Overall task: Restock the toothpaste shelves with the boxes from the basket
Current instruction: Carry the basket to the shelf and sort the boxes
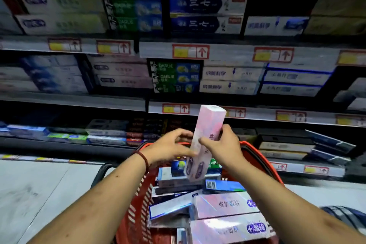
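Above the red basket (142, 200), both hands hold a pink toothpaste box (206, 140) tilted nearly upright: the right hand (223, 148) has its fingers clamped on the middle, the left hand (170, 147) pinches its lower edge. More boxes (223, 206) fill the basket below the stocked shelves (217, 51).
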{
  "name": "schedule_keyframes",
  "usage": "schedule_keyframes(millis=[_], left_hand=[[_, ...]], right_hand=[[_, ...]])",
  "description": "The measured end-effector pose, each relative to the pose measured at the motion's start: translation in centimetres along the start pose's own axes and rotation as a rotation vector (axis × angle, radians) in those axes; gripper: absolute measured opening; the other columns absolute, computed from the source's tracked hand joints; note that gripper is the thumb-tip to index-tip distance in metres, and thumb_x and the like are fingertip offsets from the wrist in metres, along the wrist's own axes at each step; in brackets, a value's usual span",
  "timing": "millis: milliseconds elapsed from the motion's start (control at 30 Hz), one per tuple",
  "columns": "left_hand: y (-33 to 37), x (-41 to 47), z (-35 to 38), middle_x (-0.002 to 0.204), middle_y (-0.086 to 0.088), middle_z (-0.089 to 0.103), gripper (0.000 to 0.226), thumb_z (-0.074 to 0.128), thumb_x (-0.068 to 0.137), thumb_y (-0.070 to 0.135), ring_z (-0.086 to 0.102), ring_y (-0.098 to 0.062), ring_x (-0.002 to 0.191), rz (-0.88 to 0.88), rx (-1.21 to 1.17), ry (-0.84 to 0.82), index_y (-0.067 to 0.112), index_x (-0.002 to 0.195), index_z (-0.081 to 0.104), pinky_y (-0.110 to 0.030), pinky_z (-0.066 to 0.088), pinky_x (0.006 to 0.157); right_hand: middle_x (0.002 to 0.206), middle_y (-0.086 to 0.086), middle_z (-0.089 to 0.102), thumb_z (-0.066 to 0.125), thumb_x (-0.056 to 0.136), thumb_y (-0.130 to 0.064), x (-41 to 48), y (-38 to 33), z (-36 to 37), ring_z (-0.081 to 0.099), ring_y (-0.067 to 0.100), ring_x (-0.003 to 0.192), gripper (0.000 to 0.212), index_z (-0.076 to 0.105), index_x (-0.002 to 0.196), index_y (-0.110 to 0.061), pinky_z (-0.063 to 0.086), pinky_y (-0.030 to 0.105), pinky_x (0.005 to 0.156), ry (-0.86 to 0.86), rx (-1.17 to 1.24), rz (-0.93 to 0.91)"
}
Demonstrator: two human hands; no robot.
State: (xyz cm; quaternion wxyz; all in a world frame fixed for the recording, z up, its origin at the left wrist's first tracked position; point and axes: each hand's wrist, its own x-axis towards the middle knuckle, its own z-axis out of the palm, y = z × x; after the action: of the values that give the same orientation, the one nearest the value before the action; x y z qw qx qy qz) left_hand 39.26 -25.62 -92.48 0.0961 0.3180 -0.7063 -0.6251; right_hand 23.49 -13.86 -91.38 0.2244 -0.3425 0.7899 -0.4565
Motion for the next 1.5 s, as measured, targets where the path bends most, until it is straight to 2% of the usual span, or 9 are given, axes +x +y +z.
schedule_keyframes(millis=[133,300,400,567,733,900,1167,1333,1500], left_hand=[[-1.2,-1.9,-3.5,0.103,0.001,0.073,0.063,0.095,0.058,0.027,0.07,-0.011,0.089,0.0,0.304,0.001,0.018,0.113,0.064,-0.031,0.059,0.082],[-0.1,-3.9,-7.0,0.089,0.0,0.073,0.044,0.09,0.067,0.006,0.064,-0.009,0.079,0.108,0.075,0.2,0.009,0.105,0.067,-0.021,0.051,0.07],[0.7,-4.9,-9.3,0.092,-0.006,0.073,0.045,0.088,0.07,0.002,0.066,-0.015,0.082,0.123,-0.14,0.172,0.002,0.109,0.066,-0.024,0.054,0.07],[0.4,-5.6,-12.4,0.111,-0.019,0.074,0.075,0.095,0.05,0.018,0.07,-0.025,0.093,0.159,-0.327,0.283,0.006,0.119,0.066,-0.039,0.057,0.083],[0.9,-4.3,-14.1,0.11,-0.022,0.074,0.08,0.088,0.055,0.006,0.074,-0.025,0.093,0.315,-0.702,0.649,0.0,0.128,0.055,-0.03,0.062,0.071],[0.0,-2.9,-16.0,0.111,-0.013,0.075,0.034,0.075,0.086,0.0,0.072,-0.02,0.097,0.38,-0.494,0.945,0.008,0.118,0.066,-0.041,0.057,0.093],[-2.7,-0.4,-22.7,0.116,-0.005,0.072,0.063,0.089,0.051,0.058,0.073,-0.024,0.101,0.233,-0.289,1.072,0.035,0.109,0.079,-0.045,0.057,0.097],[-4.1,1.0,-24.4,0.102,0.002,0.078,0.043,0.091,0.069,0.035,0.072,-0.014,0.09,0.25,-0.303,1.153,0.026,0.11,0.078,-0.042,0.058,0.096],[-4.2,2.1,-27.1,0.103,0.003,0.076,0.034,0.081,0.085,0.013,0.07,0.0,0.088,0.299,-0.375,1.177,0.016,0.118,0.072,-0.013,0.052,0.078]], right_hand=[[0.104,0.005,0.066,0.083,0.064,-0.033,0.4,-3.8,1.3,0.071,0.03,0.094,0.061,0.049,0.112,-0.017,0.063,0.053,0.069,0.045,0.471,0.167],[0.125,0.008,0.056,0.082,0.077,-0.021,0.8,-7.8,1.7,0.069,0.034,0.101,0.08,0.03,0.137,-0.029,0.063,0.05,0.063,0.067,0.761,0.193],[0.125,0.001,0.055,0.079,0.082,-0.017,1.5,-9.3,1.6,0.07,0.025,0.099,0.099,0.015,0.153,-0.041,0.064,0.045,0.065,0.117,0.718,0.108],[0.122,0.01,0.067,0.07,0.09,-0.013,3.1,-9.9,1.2,0.072,0.027,0.102,0.039,0.058,0.125,-0.024,0.064,0.042,0.074,-0.027,0.618,0.109],[0.113,0.006,0.069,0.069,0.091,-0.012,3.3,-10.4,2.4,0.069,0.021,0.102,0.035,0.06,0.122,-0.025,0.059,0.04,0.088,-0.038,0.515,0.042],[0.106,0.003,0.073,0.068,0.089,-0.012,3.6,-11.6,5.2,0.068,0.024,0.102,0.037,0.065,0.121,-0.03,0.055,0.048,0.097,-0.132,0.376,0.006],[0.101,-0.007,0.073,0.068,0.087,-0.016,6.0,-14.2,10.2,0.068,0.018,0.096,0.037,0.069,0.12,-0.032,0.052,0.032,0.077,-0.15,0.258,-0.091],[0.108,0.002,0.064,0.066,0.084,-0.027,8.2,-15.4,13.5,0.061,0.017,0.091,0.031,0.071,0.115,-0.03,0.044,0.028,0.071,-0.125,0.143,-0.163],[0.136,0.004,0.056,0.065,0.089,-0.023,9.8,-16.1,16.1,0.059,0.02,0.11,0.052,0.056,0.141,-0.018,0.051,0.034,0.088,-0.086,0.083,-0.145]])
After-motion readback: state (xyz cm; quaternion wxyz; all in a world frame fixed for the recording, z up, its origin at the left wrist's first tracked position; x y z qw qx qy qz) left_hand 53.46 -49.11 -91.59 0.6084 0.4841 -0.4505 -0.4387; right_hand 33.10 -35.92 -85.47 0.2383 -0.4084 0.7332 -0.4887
